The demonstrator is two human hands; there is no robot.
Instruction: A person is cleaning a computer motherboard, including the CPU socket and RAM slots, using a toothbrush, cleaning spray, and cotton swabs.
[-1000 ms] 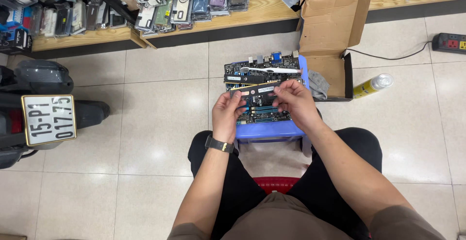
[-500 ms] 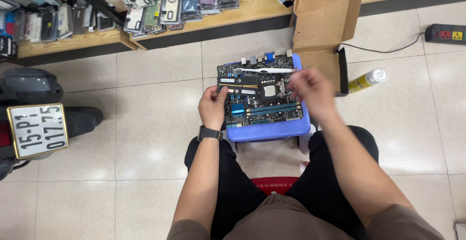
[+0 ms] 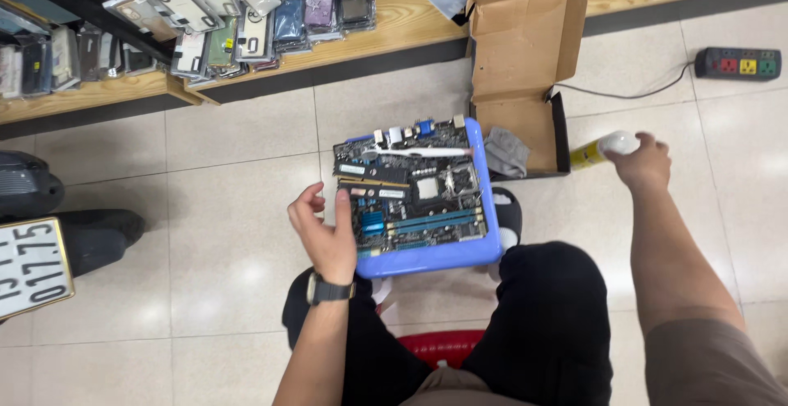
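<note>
The spray can [image 3: 603, 148] lies on its side on the floor at about 2 o'clock from the circuit board [image 3: 414, 188], long axis running left to right, white cap toward the right hand [image 3: 642, 161]. That hand's fingers touch the cap; whether they have closed cannot be told. The left hand [image 3: 324, 229], fingers loosely apart, rests at the board's left edge, atop the blue stool [image 3: 427, 260].

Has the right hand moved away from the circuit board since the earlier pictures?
Yes. The right hand has left the circuit board and gone out past the cardboard box, reaching the yellow spray can lying on the floor.
</note>
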